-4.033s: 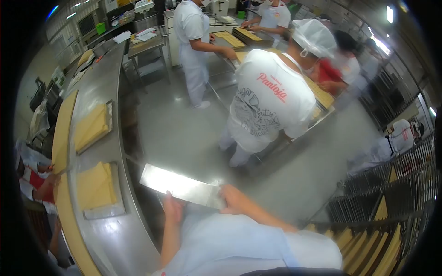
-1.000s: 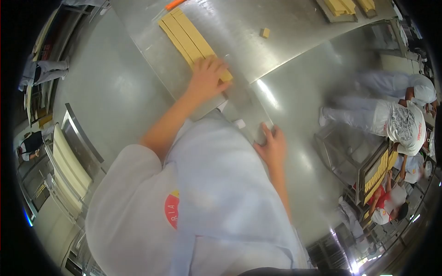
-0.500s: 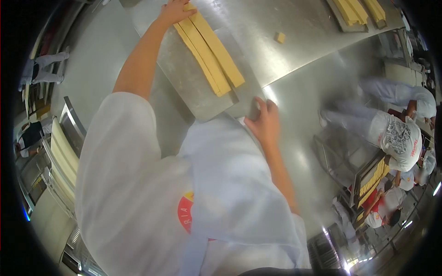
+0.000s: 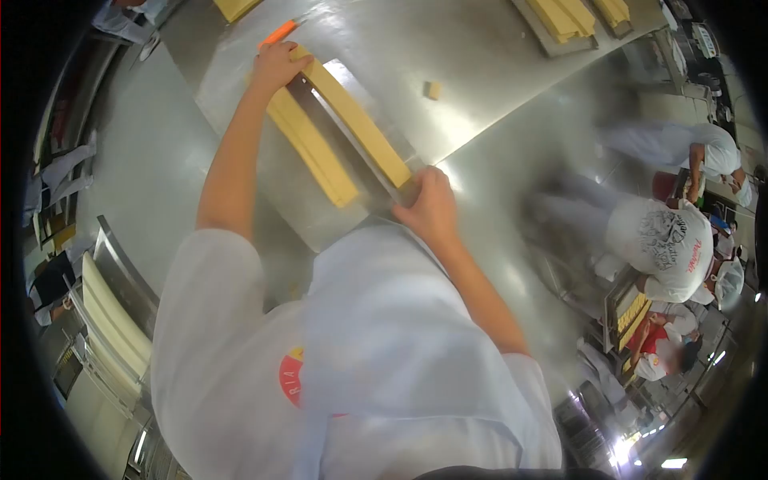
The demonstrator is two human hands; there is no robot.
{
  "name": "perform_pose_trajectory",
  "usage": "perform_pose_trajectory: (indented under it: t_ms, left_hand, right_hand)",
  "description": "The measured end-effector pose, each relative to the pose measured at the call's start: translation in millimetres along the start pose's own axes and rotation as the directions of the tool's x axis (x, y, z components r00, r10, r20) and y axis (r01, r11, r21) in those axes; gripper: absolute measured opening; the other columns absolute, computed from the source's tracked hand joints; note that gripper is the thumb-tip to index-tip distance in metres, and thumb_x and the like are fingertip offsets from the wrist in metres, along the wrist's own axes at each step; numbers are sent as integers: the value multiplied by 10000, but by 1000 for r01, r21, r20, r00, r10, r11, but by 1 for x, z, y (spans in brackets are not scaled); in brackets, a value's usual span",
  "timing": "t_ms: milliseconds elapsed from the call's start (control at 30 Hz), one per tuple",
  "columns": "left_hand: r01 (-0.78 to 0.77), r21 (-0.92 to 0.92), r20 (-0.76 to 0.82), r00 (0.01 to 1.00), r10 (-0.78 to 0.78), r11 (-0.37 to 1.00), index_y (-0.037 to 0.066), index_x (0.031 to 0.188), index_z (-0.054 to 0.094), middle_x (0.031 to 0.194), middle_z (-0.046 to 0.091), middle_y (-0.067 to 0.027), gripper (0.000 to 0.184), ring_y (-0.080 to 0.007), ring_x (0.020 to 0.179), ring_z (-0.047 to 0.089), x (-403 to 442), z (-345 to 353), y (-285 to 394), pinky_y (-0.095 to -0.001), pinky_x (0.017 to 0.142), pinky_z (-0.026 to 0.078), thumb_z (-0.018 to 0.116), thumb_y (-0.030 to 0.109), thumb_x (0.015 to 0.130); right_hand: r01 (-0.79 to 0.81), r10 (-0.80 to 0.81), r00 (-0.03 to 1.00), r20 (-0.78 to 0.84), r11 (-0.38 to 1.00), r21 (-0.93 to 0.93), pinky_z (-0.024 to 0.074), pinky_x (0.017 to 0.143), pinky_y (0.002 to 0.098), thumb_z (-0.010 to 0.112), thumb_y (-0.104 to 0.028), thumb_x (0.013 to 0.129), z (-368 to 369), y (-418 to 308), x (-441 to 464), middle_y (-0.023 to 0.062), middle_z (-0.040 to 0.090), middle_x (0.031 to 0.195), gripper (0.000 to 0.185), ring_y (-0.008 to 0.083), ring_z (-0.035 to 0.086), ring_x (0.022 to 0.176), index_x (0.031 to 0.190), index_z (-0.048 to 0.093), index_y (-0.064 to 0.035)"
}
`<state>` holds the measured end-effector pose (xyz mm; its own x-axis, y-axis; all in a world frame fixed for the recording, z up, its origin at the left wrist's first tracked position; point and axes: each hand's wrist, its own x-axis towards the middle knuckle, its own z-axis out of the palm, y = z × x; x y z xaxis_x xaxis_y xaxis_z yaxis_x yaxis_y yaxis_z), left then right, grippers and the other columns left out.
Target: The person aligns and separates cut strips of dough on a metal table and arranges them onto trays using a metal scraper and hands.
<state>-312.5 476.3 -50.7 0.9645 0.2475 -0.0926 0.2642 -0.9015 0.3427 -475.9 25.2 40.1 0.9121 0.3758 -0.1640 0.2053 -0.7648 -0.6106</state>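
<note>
Two long yellow bars lie on a flat metal tray on the steel table, their food kind unclear. My left hand (image 4: 278, 67) is closed around the far end of the right bar (image 4: 360, 124), fingertips over its top. At that bar's near end, my right hand (image 4: 432, 206) pinches the corner with thumb and fingers, close to the edge of the tray (image 4: 320, 228). The left bar (image 4: 312, 148) lies apart, a grey gap between the two. Just beyond my left hand is an orange-handled tool (image 4: 278, 34), its working end blurred.
A small yellow cube (image 4: 433, 90) sits on the steel table (image 4: 472, 48). More yellow bars (image 4: 564, 20) lie on a tray at the far right. Co-workers in white stand to the right, one person (image 4: 660, 240) beside a rack of trays. Pale boards (image 4: 112, 304) stand at the left.
The two bars, side by side before, are now spread apart. My right hand has moved from beside the tray to the right bar's near end. The view has shifted, bringing the orange handle into sight.
</note>
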Motion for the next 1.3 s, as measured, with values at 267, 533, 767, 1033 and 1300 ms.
perform_pose_trajectory:
  t_ms: [267,533,767,1033,1300]
  left_hand:
    - [-114,-14,-243,964,108,993,31,1308,744,1258,730,-187,662,-386,1225,636,56,50,243,-487,1075,497,736,560,911]
    - [-82,-350,-83,995,56,933,-5,1403,674,1378,663,-235,715,-395,1245,645,150,101,426,-473,1075,517,773,497,903]
    - [-121,-443,-46,993,112,888,10,1566,507,1495,593,-253,850,-414,1370,590,281,135,556,-463,1154,487,778,466,902]
    - [-135,-348,24,988,153,928,27,1606,445,1567,532,-249,887,-426,1459,497,434,168,589,-475,1200,443,769,479,915]
    - [-252,-200,-76,967,241,947,32,1674,323,1743,254,-285,963,-484,1610,242,366,156,601,-589,1294,249,726,561,977]
  right_hand:
    - [132,-135,981,-140,991,-34,509,819,470,919,-187,611,-189,178,32,166,586,1097,630,391,589,1020,1087,526,-61]
    - [40,-54,990,-129,993,-109,527,814,466,915,-153,588,-335,288,84,145,610,1109,620,369,609,1022,1080,546,-75]
    - [-33,14,984,-177,993,-109,527,800,479,900,-229,644,-415,362,172,145,608,1073,594,375,613,1002,1093,544,-72]
    - [-47,31,987,-161,994,-97,543,840,480,924,-204,614,-429,408,318,138,611,1132,603,361,606,1051,1067,546,-79]
    - [-59,60,996,-61,998,19,540,855,483,938,-195,644,-403,400,406,153,574,1114,611,383,593,1061,1058,512,-55]
